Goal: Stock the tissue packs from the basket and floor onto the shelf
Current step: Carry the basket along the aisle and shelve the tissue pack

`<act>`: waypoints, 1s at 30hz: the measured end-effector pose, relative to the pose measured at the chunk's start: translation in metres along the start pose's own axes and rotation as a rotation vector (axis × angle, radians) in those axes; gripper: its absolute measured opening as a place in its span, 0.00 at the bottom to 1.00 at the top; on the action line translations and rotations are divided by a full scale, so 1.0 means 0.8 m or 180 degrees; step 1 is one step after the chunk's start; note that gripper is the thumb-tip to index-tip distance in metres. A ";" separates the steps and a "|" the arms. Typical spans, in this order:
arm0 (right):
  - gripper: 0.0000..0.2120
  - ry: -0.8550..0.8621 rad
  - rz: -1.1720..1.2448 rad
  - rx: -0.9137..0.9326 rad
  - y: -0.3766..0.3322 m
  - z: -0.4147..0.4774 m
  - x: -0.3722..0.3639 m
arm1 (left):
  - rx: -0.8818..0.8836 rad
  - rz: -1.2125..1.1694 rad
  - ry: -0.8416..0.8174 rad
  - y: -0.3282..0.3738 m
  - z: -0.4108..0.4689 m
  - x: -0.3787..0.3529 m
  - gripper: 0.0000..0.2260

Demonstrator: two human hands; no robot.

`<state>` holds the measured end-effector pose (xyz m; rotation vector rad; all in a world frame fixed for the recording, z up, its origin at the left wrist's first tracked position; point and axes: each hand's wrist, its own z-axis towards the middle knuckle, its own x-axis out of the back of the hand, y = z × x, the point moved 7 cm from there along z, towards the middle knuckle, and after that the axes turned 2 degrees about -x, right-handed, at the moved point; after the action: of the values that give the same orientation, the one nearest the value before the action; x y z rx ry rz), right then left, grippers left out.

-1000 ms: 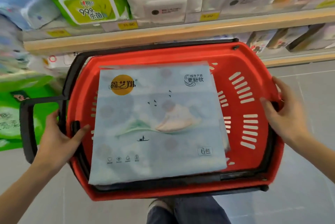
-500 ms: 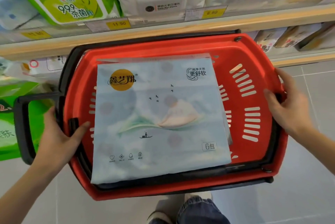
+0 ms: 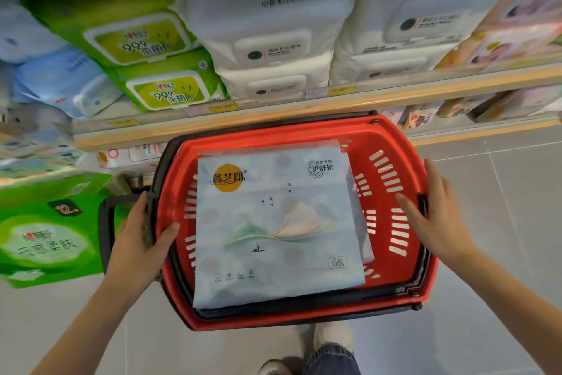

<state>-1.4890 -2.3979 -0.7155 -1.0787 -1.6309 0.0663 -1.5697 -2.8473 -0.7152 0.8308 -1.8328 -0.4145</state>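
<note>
- While we hold the red basket [image 3: 407, 162] up before the shelf [image 3: 425, 93], stocking proper has not begun; we judge this the bringing-up step.
- Our left hand [image 3: 143, 241] grips the basket's left rim, thumb hooked inside, the other fingers hidden beneath.
- Our right hand [image 3: 435, 222] lies against the right rim, fingers straight, thumb inside, clasping nothing.
- The pale blue tissue pack [image 3: 273, 222] lies flat in the basket, a second pack's edge showing under it at right.
- Next, we think, the basket wants setting down to free a hand; the top pack is wide and soft, so two hands may serve better.
- A green pack [image 3: 45, 238] sits low at left; floor or shelf, we cannot tell.
</note>
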 end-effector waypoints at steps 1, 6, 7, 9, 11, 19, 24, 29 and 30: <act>0.33 -0.0025 0.0058 0.0079 -0.009 -0.007 0.000 | -0.0064 -0.0041 -0.0081 0.010 -0.006 0.000 0.34; 0.31 -0.0683 0.0196 0.0205 -0.041 -0.039 -0.029 | -0.0167 -0.0174 -0.0546 0.063 -0.044 -0.015 0.32; 0.32 -0.0845 0.0211 0.0199 -0.045 -0.042 -0.035 | -0.0165 -0.0105 -0.0667 0.067 -0.050 -0.021 0.30; 0.40 -0.1075 0.0190 0.0218 -0.053 -0.042 -0.046 | -0.0154 0.0101 -0.0927 0.054 -0.047 -0.036 0.37; 0.39 -0.1248 0.0182 0.0205 -0.058 -0.037 -0.060 | -0.0135 0.0314 -0.1141 0.047 -0.039 -0.050 0.43; 0.46 -0.1814 0.0455 0.0125 -0.035 -0.039 -0.122 | 0.0023 0.0226 -0.1643 0.029 -0.026 -0.096 0.50; 0.50 -0.1824 0.0307 0.0414 -0.041 -0.044 -0.145 | -0.0098 0.0209 -0.1693 0.016 -0.021 -0.096 0.52; 0.55 -0.1746 0.0287 0.0421 -0.044 -0.031 -0.150 | -0.0212 0.0191 -0.1894 0.015 -0.012 -0.100 0.52; 0.55 -0.1718 0.0307 0.0390 -0.044 -0.030 -0.149 | -0.0194 0.0185 -0.1902 0.013 -0.012 -0.100 0.52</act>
<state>-1.4958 -2.5088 -0.7759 -1.1017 -2.0176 0.5549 -1.5468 -2.7822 -0.7586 0.6479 -2.3701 -0.7353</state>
